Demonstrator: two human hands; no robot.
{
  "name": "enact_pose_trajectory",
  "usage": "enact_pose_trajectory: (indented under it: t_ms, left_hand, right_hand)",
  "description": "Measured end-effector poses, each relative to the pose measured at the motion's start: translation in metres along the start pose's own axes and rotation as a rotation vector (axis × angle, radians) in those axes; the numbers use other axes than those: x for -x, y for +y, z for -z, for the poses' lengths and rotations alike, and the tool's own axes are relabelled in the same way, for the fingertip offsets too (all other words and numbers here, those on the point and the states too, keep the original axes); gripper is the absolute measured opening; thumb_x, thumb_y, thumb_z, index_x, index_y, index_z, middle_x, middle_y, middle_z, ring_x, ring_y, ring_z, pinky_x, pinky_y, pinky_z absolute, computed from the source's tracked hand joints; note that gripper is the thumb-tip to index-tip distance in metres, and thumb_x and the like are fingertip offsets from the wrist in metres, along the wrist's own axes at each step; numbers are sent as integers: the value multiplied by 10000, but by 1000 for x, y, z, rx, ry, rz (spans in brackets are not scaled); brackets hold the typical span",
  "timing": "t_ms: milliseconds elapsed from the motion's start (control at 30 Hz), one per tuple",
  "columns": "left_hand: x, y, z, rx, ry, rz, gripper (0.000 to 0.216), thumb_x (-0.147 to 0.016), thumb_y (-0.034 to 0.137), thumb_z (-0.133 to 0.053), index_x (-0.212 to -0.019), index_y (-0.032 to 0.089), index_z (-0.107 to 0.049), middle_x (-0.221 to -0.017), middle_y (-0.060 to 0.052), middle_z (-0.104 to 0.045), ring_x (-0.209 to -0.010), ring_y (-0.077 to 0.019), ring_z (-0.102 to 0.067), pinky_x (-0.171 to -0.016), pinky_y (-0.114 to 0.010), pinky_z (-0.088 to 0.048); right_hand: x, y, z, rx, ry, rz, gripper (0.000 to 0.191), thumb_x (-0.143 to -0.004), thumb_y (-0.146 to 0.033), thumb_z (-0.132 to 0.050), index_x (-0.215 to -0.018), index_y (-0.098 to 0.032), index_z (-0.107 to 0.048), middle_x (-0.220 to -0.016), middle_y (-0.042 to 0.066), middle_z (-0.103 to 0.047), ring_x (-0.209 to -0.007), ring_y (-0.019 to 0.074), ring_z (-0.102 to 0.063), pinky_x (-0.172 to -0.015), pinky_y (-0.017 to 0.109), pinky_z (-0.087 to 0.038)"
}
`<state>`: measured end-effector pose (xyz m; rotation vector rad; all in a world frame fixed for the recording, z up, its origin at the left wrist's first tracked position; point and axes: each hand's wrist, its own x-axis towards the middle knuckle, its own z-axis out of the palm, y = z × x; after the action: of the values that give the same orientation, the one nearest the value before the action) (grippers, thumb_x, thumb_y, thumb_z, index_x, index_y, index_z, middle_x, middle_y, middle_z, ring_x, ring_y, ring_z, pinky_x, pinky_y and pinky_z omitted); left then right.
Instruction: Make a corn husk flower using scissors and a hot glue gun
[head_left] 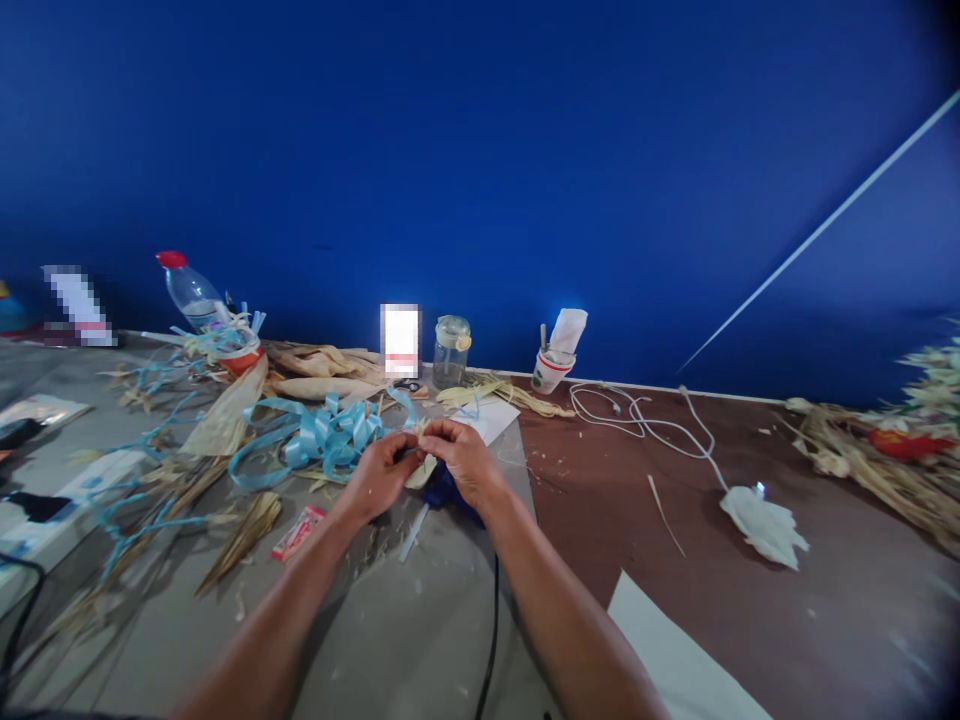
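My left hand (384, 472) and my right hand (463, 460) meet over the grey tabletop, fingertips pinched together. Between them shows the tip of a small pale husk piece (421, 428), mostly covered by the fingers. Below the hands lie another cream-coloured piece (420, 472) and a dark blue object (444, 488), partly hidden by my right hand. Curled light-blue ribbon (330, 438) is heaped just left of my left hand. Under and behind my right hand is a sheet of white paper (491, 420).
Dried husks (322, 370), a glass jar (451, 355), a bright screen (400, 340) and a paper cup (553, 370) line the blue wall. A bottle (191, 295) leans at left. White cable (675, 447) and crumpled tissue (765, 528) lie right; a black cable (491, 630) runs in front.
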<state>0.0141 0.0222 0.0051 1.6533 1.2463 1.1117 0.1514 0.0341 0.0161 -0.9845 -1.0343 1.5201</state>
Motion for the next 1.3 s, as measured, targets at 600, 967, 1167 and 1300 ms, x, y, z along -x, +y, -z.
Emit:
enact_pose_trajectory:
  t_ms: [600, 967, 1167, 1300]
  left_hand:
    - [2, 1, -2, -79, 123, -1, 181, -760, 324, -596, -699, 164, -653, -668, -9, -602, -665, -158, -540, -618, -261, -402]
    - [0, 3, -4, 144, 18, 157, 262, -652, 404, -683, -702, 149, -648, -622, 2, -598, -592, -136, -500, -567, -248, -384]
    - [1, -2, -7, 92, 91, 147, 226, -649, 368, -682, -647, 156, -603, -561, 33, -542, -546, -120, -472, -529, -236, -350]
    - [2, 1, -9, 11, 69, 113, 182, -685, 333, -654, -666, 154, -628, -579, 33, -555, -562, -121, -479, -551, -239, -361]
  right_hand:
    - [5, 2, -10, -134, 7, 10, 197, -549, -298, -732, -600, -185, -578, -572, -51, -519, -556, 95, -406, -582, 245, -305]
    - [0, 1, -4, -158, 21, -38, 274, -476, -308, -782, -541, -185, -546, -501, -66, -496, -508, 80, -368, -540, 240, -288]
    - [-1, 1, -4, -118, 66, -32, 318, -515, -378, -756, -548, -198, -496, -493, -77, -435, -503, 84, -339, -523, 250, -267]
    - [-2, 4, -4, -44, 106, -5, 362, -508, -392, -766, -527, -201, -459, -491, -87, -405, -508, 81, -337, -529, 247, -277]
